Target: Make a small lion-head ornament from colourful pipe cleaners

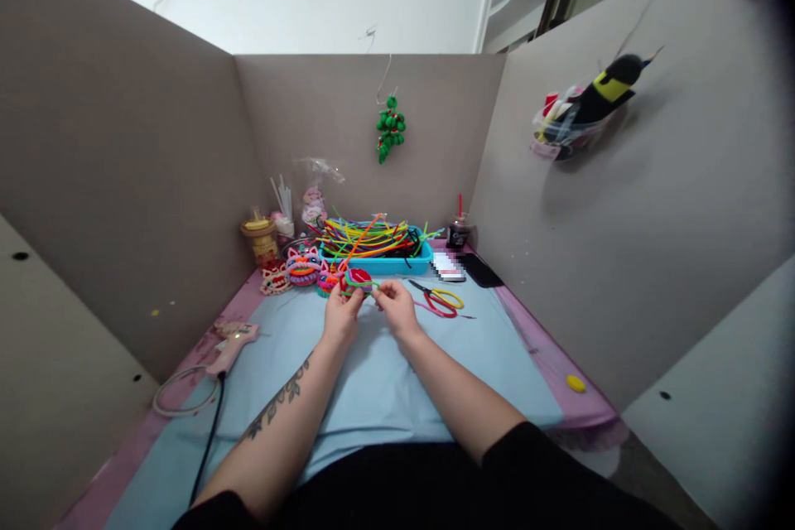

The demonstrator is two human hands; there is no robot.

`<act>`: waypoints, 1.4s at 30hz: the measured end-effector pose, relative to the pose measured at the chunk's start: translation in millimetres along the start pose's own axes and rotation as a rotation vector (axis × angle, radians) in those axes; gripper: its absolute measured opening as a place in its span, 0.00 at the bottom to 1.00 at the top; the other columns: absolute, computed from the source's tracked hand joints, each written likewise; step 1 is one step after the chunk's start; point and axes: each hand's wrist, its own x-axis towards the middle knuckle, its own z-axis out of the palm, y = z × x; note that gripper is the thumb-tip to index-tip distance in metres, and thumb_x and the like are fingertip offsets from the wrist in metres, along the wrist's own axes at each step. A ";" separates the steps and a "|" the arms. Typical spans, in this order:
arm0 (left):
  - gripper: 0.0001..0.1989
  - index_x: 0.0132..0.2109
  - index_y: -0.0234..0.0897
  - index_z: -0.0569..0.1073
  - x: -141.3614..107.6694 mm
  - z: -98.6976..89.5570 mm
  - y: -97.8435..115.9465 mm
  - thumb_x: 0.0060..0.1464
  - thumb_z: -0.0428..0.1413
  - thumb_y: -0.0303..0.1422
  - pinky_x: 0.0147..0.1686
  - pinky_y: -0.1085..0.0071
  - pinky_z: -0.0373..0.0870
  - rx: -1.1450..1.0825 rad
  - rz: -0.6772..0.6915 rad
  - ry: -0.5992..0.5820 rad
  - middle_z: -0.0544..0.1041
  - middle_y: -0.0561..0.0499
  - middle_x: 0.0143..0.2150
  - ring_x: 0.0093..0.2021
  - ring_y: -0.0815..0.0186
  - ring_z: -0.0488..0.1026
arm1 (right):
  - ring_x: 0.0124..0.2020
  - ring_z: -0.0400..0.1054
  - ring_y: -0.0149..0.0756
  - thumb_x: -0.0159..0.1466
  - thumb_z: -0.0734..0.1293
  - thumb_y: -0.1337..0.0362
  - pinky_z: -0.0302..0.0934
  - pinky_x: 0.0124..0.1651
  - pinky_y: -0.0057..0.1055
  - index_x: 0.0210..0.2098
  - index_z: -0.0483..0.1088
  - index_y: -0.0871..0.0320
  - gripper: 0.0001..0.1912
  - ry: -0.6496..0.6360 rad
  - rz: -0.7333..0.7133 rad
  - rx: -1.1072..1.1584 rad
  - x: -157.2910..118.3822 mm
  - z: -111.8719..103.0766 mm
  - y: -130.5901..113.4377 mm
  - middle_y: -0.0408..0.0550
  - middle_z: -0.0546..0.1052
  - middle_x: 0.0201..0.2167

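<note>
My left hand [344, 316] is closed around a small craft piece [358, 278] of red, green and pink pipe cleaners above the blue table cover. The fingertips of my right hand [397, 309] pinch a green pipe cleaner [373, 285] at the right side of that piece. Behind my left hand stand pipe-cleaner animal figures, an orange, pink and purple one [303, 267] and a red and cream one [275, 279]. To the right of my right hand lie scissors [442, 301] with one red and one yellow handle, blades apart. A pink pipe cleaner end shows beside them.
A blue tray [378, 267] heaped with coloured pipe cleaners stands at the back. A pink glue gun [231, 350] with its cord lies left. A phone [479, 270], a dark drink cup [458, 233] and a yellow disc [575, 383] are right. Grey panels surround the table.
</note>
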 end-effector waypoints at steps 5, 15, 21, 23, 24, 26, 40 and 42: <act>0.16 0.38 0.34 0.72 1.4 -3.1 -8.1 0.42 0.64 0.34 0.38 0.70 0.68 0.037 0.030 -0.067 0.76 0.51 0.32 0.32 0.68 0.73 | 0.18 0.57 0.26 0.49 0.68 0.58 0.52 0.23 0.24 0.26 0.64 0.57 0.12 -0.066 0.027 0.071 -2.8 8.1 3.4 0.36 0.66 0.17; 0.18 0.42 0.35 0.71 7.1 -11.5 -4.3 0.42 0.64 0.34 0.43 0.68 0.67 0.252 0.171 0.001 0.77 0.47 0.39 0.39 0.64 0.74 | 0.28 0.63 0.32 0.57 0.61 0.62 0.60 0.34 0.28 0.36 0.72 0.58 0.11 0.018 -0.340 -0.431 -5.3 -5.6 -17.2 0.47 0.72 0.31; 0.18 0.42 0.35 0.70 8.0 -13.5 -5.4 0.42 0.63 0.33 0.42 0.69 0.68 0.268 0.183 0.030 0.76 0.47 0.39 0.39 0.65 0.74 | 0.27 0.63 0.32 0.58 0.63 0.60 0.59 0.32 0.28 0.33 0.72 0.58 0.09 -0.069 -0.412 -0.554 -8.8 -7.6 -18.4 0.45 0.72 0.27; 0.19 0.43 0.35 0.70 8.9 -14.3 -6.3 0.42 0.63 0.33 0.43 0.68 0.68 0.248 0.181 0.024 0.76 0.47 0.39 0.39 0.64 0.73 | 0.27 0.64 0.32 0.58 0.62 0.61 0.58 0.34 0.28 0.31 0.71 0.57 0.08 -0.104 -0.389 -0.567 -8.6 -8.1 -16.6 0.44 0.72 0.26; 0.19 0.43 0.35 0.70 8.9 -14.2 -6.7 0.43 0.63 0.33 0.43 0.68 0.68 0.235 0.177 0.012 0.76 0.47 0.39 0.40 0.64 0.73 | 0.27 0.64 0.32 0.58 0.62 0.62 0.58 0.33 0.28 0.29 0.71 0.57 0.08 -0.114 -0.366 -0.557 -8.3 -8.1 -15.6 0.44 0.72 0.25; 0.19 0.44 0.35 0.70 8.1 -12.9 -7.3 0.43 0.63 0.34 0.44 0.68 0.68 0.205 0.167 -0.010 0.76 0.46 0.40 0.40 0.64 0.73 | 0.25 0.63 0.32 0.58 0.62 0.61 0.58 0.31 0.28 0.28 0.70 0.57 0.08 -0.111 -0.298 -0.501 -7.1 -7.1 -12.6 0.42 0.71 0.23; 0.18 0.43 0.35 0.70 6.4 -10.1 -4.7 0.43 0.63 0.33 0.43 0.69 0.67 0.192 0.148 -0.032 0.76 0.48 0.38 0.39 0.65 0.73 | 0.28 0.64 0.32 0.57 0.63 0.61 0.60 0.34 0.28 0.32 0.72 0.57 0.08 -0.071 -0.359 -0.473 -7.1 -2.6 -10.5 0.44 0.73 0.26; 0.18 0.43 0.35 0.70 6.4 -10.2 -6.7 0.44 0.63 0.33 0.43 0.69 0.67 0.171 0.134 -0.048 0.76 0.48 0.39 0.39 0.66 0.73 | 0.27 0.64 0.32 0.58 0.62 0.60 0.60 0.33 0.28 0.29 0.71 0.57 0.08 -0.081 -0.322 -0.428 -7.0 -2.7 -10.4 0.43 0.72 0.25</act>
